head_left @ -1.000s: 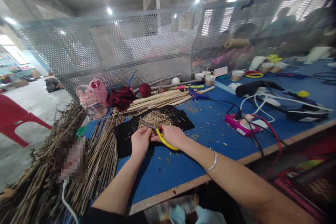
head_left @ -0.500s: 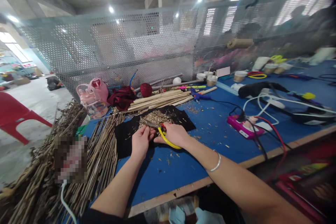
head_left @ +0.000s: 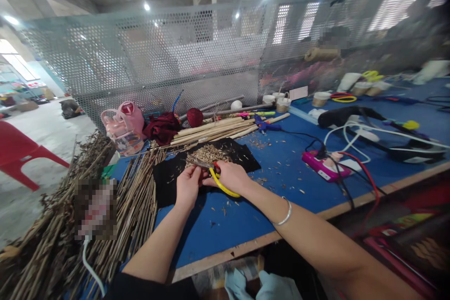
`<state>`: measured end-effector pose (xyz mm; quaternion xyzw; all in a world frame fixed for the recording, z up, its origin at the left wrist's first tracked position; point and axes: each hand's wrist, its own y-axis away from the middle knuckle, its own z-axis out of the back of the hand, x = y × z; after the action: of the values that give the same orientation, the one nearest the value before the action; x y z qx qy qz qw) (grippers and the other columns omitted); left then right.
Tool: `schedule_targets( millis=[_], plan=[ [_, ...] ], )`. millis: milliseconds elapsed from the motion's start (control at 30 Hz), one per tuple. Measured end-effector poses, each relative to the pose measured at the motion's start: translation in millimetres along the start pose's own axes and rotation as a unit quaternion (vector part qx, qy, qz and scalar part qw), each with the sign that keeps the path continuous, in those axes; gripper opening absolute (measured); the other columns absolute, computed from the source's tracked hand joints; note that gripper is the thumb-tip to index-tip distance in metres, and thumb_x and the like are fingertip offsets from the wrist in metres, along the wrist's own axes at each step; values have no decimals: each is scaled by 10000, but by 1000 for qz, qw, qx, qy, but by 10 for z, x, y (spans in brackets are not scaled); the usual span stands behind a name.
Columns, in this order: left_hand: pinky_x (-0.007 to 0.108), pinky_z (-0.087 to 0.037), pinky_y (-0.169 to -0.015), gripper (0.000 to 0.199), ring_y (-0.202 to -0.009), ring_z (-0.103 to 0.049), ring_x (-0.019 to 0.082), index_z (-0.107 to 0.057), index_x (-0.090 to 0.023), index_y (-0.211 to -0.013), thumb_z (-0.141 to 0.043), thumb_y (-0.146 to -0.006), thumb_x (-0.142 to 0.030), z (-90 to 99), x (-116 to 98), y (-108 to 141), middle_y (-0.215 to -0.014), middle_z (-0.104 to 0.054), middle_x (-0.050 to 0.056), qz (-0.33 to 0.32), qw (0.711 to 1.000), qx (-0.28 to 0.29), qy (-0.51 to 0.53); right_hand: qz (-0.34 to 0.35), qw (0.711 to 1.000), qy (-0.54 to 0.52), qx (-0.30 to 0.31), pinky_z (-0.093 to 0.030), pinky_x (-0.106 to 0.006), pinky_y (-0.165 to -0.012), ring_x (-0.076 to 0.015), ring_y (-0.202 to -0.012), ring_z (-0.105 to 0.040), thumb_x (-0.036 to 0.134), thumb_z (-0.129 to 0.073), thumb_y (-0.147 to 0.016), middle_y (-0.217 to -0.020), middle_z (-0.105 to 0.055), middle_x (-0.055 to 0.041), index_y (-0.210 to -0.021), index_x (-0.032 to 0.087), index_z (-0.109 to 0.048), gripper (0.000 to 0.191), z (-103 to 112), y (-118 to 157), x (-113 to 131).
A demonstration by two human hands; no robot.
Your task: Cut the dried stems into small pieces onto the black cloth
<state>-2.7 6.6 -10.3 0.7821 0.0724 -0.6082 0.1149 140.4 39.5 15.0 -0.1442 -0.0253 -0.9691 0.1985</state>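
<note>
Dim figure [head_left: 418, 14] behind the mesh partition [head_left: 168, 51]: drifted right since the earlier frame, while the left hand [head_left: 188, 185] and right hand [head_left: 230, 177] barely budged.
Yellow-handled scissors [head_left: 213, 173]: sat in the right hand, fingers wrapped round the grips; couldn't tell how far apart the blades were.
Long axis: ran from the right fingers away and leftward, blades ending just beyond the left fingertips.
Left fingers: bunched in a pinch on the near side of the blades; honestly too small to see if anything was in there.
Clippings pile [head_left: 210, 152]: lay just past both sets of fingertips, on the black cloth [head_left: 163, 187].
Dry stalks [head_left: 138, 201]: spread out left of the fingers, so the left hand was nearer.
</note>
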Motion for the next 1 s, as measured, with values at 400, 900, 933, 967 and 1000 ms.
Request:
schedule_targets(
  millis=[400,900,933,967,1000],
  plan=[
    [242,-483,-593,229,-614,-619,147,-631,-116,-684,-654,-641,-339,-22,-6,38,-686,-678,75,7,999,-15,-45,32,999,-4,-31,-407,-285,-688,-258,-866,-612,779,-513,-562,-907,-636,-123,-961,158,-504,738,-59,26,-12],
    [245,-487,-580,219,-630,-630,167,-644,-125,-718,-629,-661,-336,-2,6,41,-691,-685,70,-33,997,-15,-70,13,1000,11,-22,-441,-310,-680,-275,-842,-633,787,-435,-620,-855,-661,-110,-926,172,-521,692,-87,26,25],
    [249,-489,-584,223,-631,-630,167,-646,-125,-719,-634,-655,-338,2,11,33,-691,-685,70,-28,997,-16,-65,13,1000,10,-20,-444,-310,-676,-276,-836,-634,788,-436,-617,-854,-663,-107,-915,176,-529,687,-85,22,22],
    [254,-492,-591,227,-627,-629,166,-646,-125,-721,-640,-648,-341,4,16,27,-692,-685,70,-22,998,-17,-59,12,1000,9,-17,-446,-310,-673,-276,-832,-635,789,-438,-614,-854,-665,-105,-907,179,-538,684,-82,19,19],
    [259,-494,-598,233,-619,-628,164,-647,-126,-722,-646,-641,-343,5,19,22,-692,-685,69,-16,998,-18,-53,9,1000,10,-14,-448,-309,-673,-276,-832,-635,789,-440,-612,-857,-667,-105,-902,181,-546,682,-79,17,16]
  ],
)
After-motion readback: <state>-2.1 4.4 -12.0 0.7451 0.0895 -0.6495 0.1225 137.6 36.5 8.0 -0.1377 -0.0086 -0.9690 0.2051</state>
